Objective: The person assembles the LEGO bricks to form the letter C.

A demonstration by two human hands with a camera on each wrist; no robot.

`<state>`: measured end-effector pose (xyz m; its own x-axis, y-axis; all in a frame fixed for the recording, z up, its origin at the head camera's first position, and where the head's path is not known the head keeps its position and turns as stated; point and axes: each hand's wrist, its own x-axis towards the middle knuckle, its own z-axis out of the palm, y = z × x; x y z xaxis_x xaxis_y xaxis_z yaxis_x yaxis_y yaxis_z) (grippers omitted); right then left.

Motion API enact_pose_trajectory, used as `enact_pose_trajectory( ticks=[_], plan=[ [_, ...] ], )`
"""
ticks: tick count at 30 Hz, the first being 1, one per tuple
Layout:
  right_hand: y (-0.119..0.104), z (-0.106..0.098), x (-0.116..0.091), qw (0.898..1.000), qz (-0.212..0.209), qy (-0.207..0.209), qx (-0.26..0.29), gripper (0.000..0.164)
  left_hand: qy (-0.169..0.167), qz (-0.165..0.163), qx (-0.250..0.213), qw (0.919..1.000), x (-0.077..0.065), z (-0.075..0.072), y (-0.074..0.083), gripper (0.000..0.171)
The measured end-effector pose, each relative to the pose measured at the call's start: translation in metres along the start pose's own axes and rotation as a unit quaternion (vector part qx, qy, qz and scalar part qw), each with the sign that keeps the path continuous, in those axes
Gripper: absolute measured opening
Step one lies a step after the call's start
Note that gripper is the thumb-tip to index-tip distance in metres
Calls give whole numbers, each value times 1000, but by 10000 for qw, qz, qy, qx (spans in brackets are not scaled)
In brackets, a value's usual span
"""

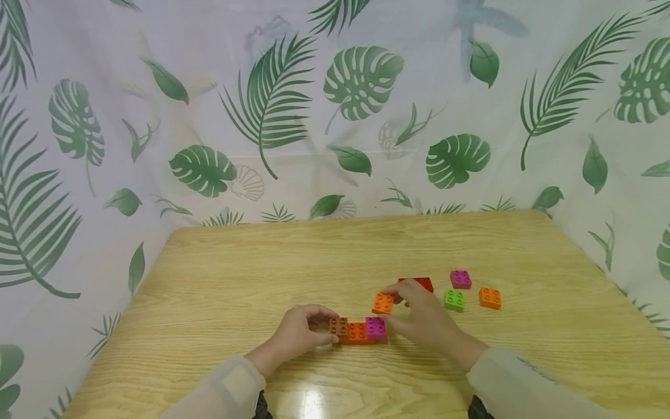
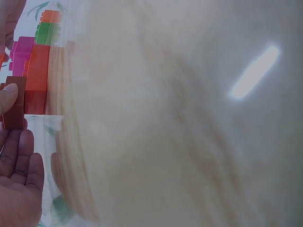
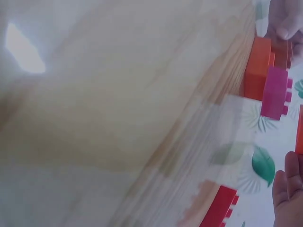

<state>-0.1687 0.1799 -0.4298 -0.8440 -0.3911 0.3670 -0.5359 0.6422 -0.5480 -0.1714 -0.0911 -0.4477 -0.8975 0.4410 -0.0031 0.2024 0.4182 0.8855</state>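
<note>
Left hand pinches a square brown plastic brick atop the long orange plastic brick; right hand pinches a square orange plastic brick near it, best kept level.

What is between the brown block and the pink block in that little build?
The head view shows the studded middle of the orange base block, with the brown block at one end and the pink block at the other.
</note>
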Motion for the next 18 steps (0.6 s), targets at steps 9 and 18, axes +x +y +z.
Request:
enact_pose_trajectory(
  ticks=[9, 18],
  plan=[
    [-20, 12, 14, 9990, -263, -362, 46, 39, 5, 33, 57, 10000, 0, 0, 1, 34],
    [-31, 24, 19, 9963, -353, -768, 154, 37, 2, -12, 63, 10000, 0, 0, 1, 34]
  ],
)
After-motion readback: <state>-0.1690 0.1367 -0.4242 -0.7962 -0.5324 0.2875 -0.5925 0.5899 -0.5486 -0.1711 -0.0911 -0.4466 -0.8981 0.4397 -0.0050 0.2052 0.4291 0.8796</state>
